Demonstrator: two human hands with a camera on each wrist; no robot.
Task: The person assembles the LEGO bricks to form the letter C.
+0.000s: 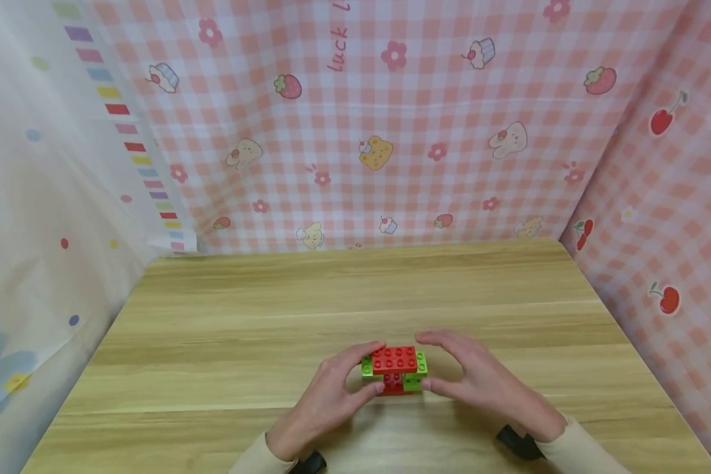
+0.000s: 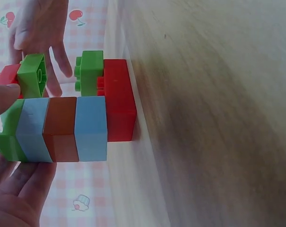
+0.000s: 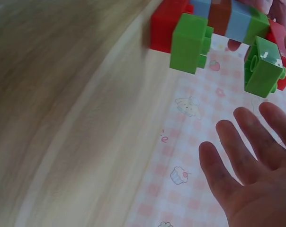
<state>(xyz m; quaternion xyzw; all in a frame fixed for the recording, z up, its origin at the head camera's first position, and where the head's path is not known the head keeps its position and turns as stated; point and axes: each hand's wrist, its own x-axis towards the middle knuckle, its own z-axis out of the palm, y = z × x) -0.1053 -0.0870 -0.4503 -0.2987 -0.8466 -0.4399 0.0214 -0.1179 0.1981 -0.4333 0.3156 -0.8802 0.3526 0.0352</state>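
Note:
A structure of toy building bricks stands near the table's front, with a red base brick [image 2: 120,101] at the bottom and a red top brick [image 1: 394,359] above. Its left side is a column of a blue brick, a brown brick [image 2: 61,127], another blue brick and a green brick on top. On the right, an upper green brick [image 3: 264,66] hangs under the top brick, a gap above the lower green brick [image 3: 190,42] on the base. My left hand [image 1: 334,388] grips the column's top between thumb and fingers. Beside the right end, my right hand [image 1: 486,375] holds nothing, its fingers spread.
The structure rests on a wood-grain table [image 1: 243,316]. A pink checked cloth [image 1: 343,118] hangs behind the table and continues along the right side. At the left hangs a white cloth with coloured dots [image 1: 53,184].

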